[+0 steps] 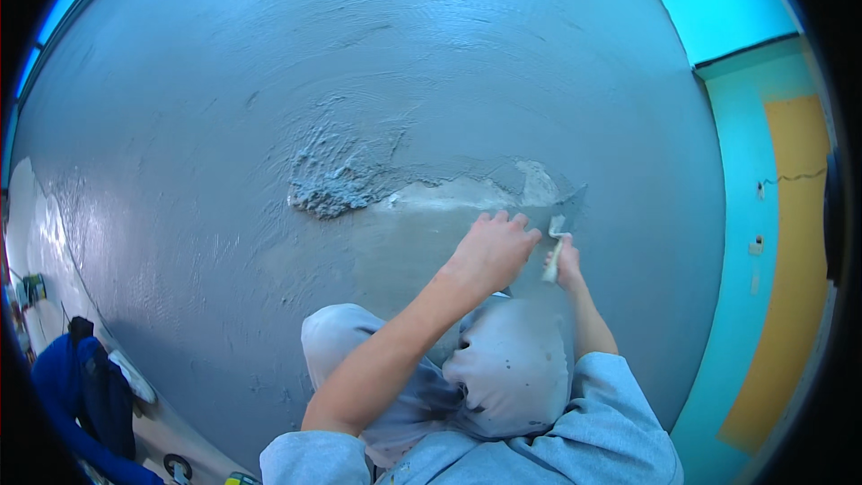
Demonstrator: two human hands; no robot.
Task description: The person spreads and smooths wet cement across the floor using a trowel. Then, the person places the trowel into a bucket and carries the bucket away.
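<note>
My right hand (566, 264) is closed around the pale handle of a trowel (556, 256), just in front of my knees. The trowel's grey blade is hard to tell from the wet mortar, but a pointed corner shows beyond the handle. Beside it, my left hand (496, 250) reaches across with bent, slightly parted fingers, palm down over the smoothed grey strip. Whether its fingertips touch the blade or the mortar I cannot tell. Past my fingers runs a ragged pale patch (453, 192). At its left end lies a rough heap of mortar (332, 181).
Wet grey mortar (206, 126) spreads around me, with curved tool marks. Along the right runs a turquoise wall (727, 153) with an orange panel (795, 216) and a wire. Dark blue cloth (67, 386) and a small wheel (177, 465) are at lower left.
</note>
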